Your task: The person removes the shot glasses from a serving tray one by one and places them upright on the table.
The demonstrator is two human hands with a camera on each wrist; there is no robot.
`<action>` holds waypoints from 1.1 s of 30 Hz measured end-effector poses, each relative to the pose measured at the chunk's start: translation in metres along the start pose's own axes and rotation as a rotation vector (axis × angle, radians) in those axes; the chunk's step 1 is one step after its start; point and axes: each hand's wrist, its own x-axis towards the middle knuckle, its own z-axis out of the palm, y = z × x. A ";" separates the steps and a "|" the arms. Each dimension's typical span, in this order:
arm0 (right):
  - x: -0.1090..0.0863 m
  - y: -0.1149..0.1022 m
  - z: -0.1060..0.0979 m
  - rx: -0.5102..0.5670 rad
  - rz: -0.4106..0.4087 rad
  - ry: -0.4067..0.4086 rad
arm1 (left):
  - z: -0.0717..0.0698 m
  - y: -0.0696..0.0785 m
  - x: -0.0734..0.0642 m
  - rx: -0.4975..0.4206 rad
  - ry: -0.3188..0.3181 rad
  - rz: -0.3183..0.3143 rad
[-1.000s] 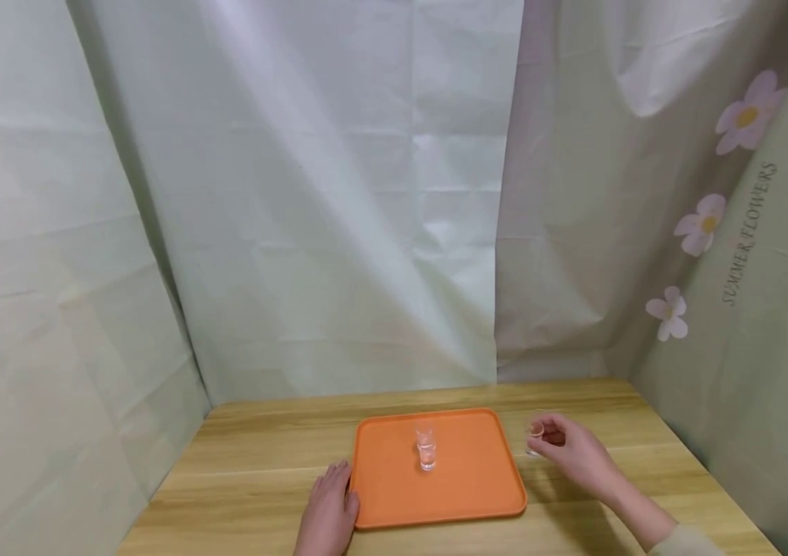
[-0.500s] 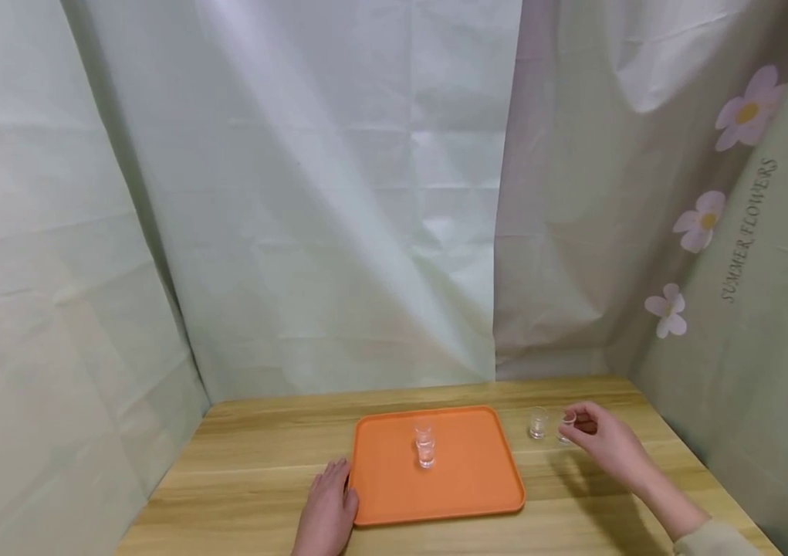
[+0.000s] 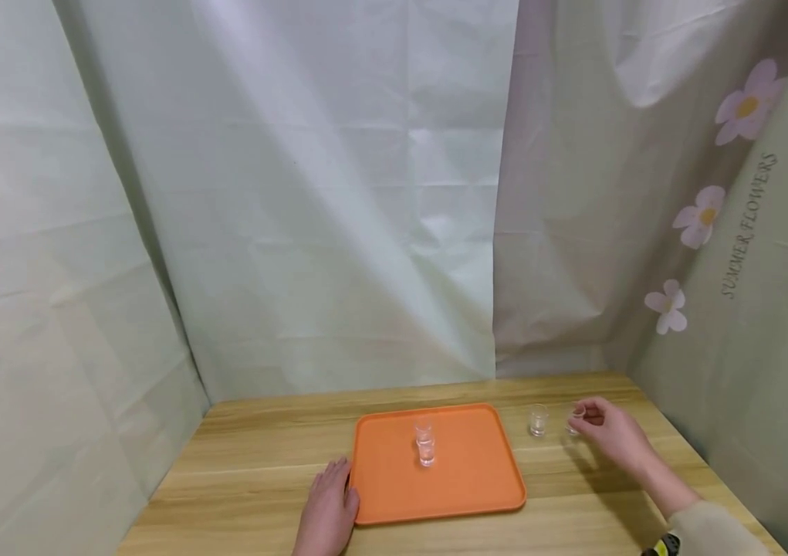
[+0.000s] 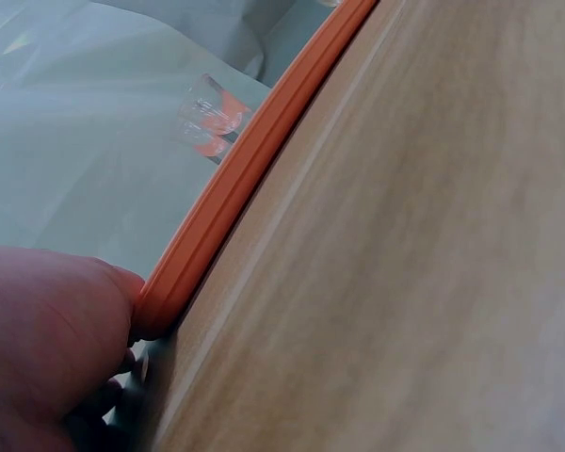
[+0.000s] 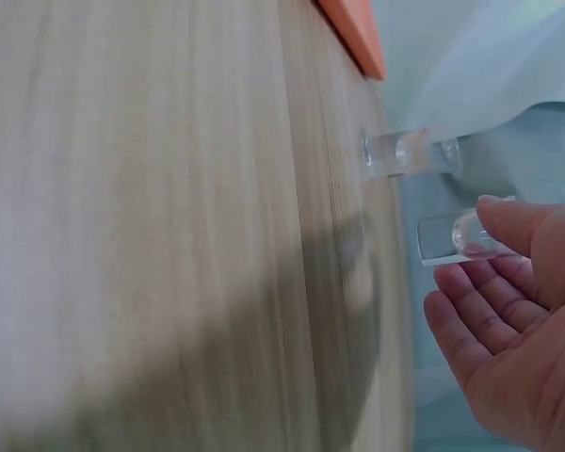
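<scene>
My right hand (image 3: 612, 434) pinches a small clear shot glass (image 5: 443, 239) between thumb and fingers, to the right of the orange tray (image 3: 470, 486). In the right wrist view its base appears slightly off the table. Left of this hand a second shot glass (image 3: 538, 421) stands upright on the wood. Two more clear glasses (image 3: 426, 453) stand on the tray, one behind the other, partly overlapping. My left hand (image 3: 327, 506) rests beside the tray's left edge with its fingers extended. In the left wrist view the thumb touches the tray's corner (image 4: 160, 306).
The wooden table (image 3: 255, 471) reaches back to a pale green curtain (image 3: 338, 232). More curtain hangs at both sides, with printed flowers (image 3: 667, 306) on the right. A yellow and black item (image 3: 663, 545) shows at the right sleeve (image 3: 713, 529).
My right hand has moved right and a little back, away from the tray, with a glass between its fingers. The standing glass beside it has come into clear view. The left hand stays put.
</scene>
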 end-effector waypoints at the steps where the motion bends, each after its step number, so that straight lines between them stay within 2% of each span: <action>1: 0.002 0.002 0.000 0.000 -0.004 0.000 | 0.000 0.000 0.000 -0.001 0.003 0.000; 6: 0.009 0.006 0.003 0.008 -0.005 0.000 | 0.002 0.000 0.002 -0.008 -0.004 -0.010; 11: 0.013 0.007 0.004 0.026 0.010 -0.031 | 0.004 -0.001 0.003 -0.007 -0.029 -0.049; 23: 0.017 0.021 0.012 0.023 0.045 -0.032 | 0.005 -0.001 0.002 0.006 -0.038 -0.056; 33: 0.013 0.009 0.012 0.018 0.036 -0.027 | 0.002 0.000 0.002 0.005 -0.021 -0.034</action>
